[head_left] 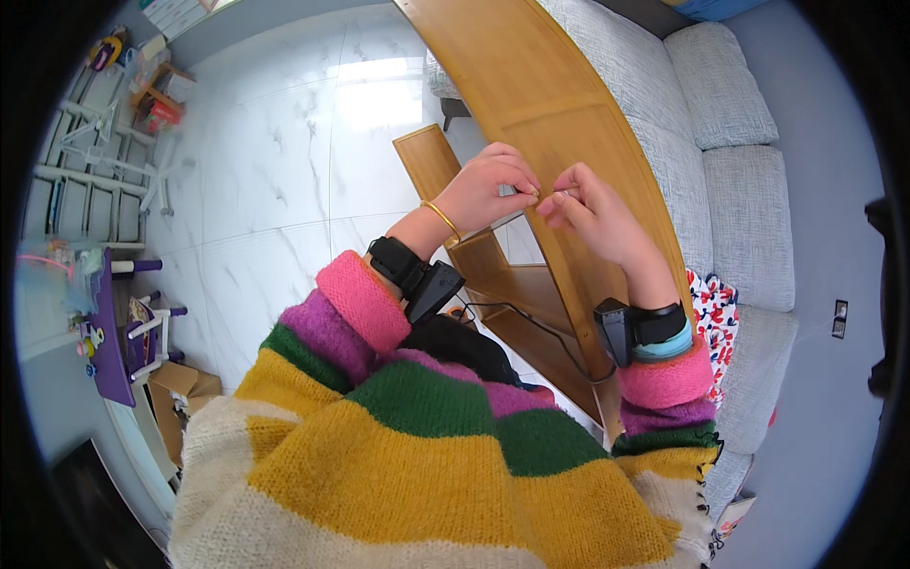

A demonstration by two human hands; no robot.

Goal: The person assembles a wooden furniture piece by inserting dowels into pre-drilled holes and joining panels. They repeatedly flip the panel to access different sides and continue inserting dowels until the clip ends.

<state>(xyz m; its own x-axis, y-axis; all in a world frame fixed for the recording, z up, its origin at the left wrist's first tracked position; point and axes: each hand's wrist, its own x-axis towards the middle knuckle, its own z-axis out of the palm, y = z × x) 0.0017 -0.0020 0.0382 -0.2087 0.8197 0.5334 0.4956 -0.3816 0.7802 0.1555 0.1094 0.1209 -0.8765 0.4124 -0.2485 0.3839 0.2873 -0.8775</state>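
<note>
Both my hands meet over a long brown wooden panel (559, 85), part of a shelf-like piece of furniture. My left hand (493, 185) has its thumb and fingertips pressed together; a gold-coloured bangle (441, 220) circles that wrist. Just to its right, my right hand (597, 213) has curled fingers, thumb and index finger closed near the left fingertips. Whatever lies between the fingers is too small to name. Under my left hand, a narrow wooden board (427, 156) sticks out to the left of the panel. Lower wooden shelves (507, 280) show beneath my hands.
A grey sofa (749, 223) runs along the right, with a patterned cloth (711, 318) on it. White marbled tiles (275, 142) cover the floor at left. A purple table (116, 337), a cardboard box (180, 394) and a filled rack (95, 166) line the left side. A black cable (540, 322) hangs below my hands.
</note>
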